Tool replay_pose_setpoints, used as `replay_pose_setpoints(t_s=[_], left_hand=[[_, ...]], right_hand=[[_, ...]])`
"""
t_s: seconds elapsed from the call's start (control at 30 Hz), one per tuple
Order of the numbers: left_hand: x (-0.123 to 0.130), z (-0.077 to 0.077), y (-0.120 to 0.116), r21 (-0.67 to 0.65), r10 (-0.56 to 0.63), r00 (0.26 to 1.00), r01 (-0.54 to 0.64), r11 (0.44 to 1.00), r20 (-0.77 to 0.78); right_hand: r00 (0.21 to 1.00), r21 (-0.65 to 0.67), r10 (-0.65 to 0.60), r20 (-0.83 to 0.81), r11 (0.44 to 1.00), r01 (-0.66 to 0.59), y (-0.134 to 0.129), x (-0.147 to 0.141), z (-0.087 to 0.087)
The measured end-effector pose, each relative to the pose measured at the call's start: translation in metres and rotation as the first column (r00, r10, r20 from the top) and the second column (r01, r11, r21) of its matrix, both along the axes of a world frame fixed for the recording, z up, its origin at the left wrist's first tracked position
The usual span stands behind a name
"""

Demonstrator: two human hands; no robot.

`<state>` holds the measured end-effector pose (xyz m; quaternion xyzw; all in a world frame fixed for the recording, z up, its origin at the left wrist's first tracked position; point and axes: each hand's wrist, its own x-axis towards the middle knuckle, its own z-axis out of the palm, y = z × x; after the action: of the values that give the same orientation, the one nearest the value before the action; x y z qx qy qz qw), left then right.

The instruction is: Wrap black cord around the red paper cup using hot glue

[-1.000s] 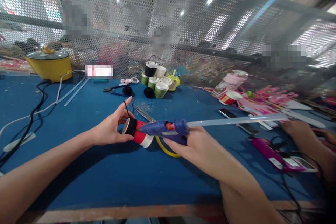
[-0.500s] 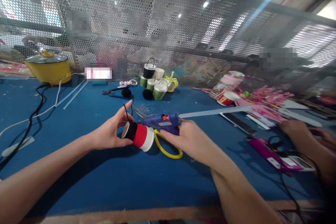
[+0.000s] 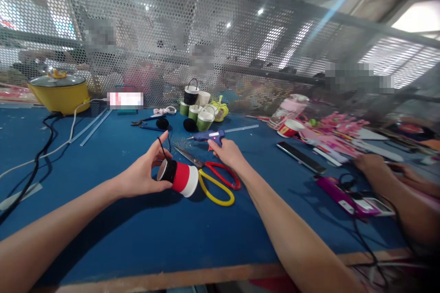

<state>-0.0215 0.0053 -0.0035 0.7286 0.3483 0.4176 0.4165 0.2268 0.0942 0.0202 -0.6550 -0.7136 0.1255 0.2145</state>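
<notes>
The left hand (image 3: 146,169) has its fingers around a tilted cup (image 3: 181,177), nearer the tabletop's (image 3: 154,233) front edge; the right hand's (image 3: 229,152) fingers grip the glue gun (image 3: 209,136), toward the back edge.

On the blue table (image 3: 206,238), the left hand (image 3: 142,174) holds a cup (image 3: 181,178) tipped on its side, black at the left, red in the middle, white at the right. A black cord (image 3: 162,147) loops up from its left part. Scissors (image 3: 202,163) lie just right of it; beyond them the right hand (image 3: 227,150) grips a glue gun (image 3: 209,136), nozzle leftward. Small cups (image 3: 205,120) stand far off, a pot (image 3: 63,97) far left, a phone (image 3: 301,157) right, near a co-worker's hand (image 3: 371,165)
</notes>
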Motion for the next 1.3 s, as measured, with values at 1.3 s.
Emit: replay_pose_setpoints(t_s=[1.3], left_hand=[[0.005, 0.000, -0.007, 0.010, -0.093, 0.995, 0.093, 0.996, 0.040]], right_hand=[[0.744, 0.091, 0.453, -0.491, 0.877, -0.473, -0.061, -0.056, 0.008]])
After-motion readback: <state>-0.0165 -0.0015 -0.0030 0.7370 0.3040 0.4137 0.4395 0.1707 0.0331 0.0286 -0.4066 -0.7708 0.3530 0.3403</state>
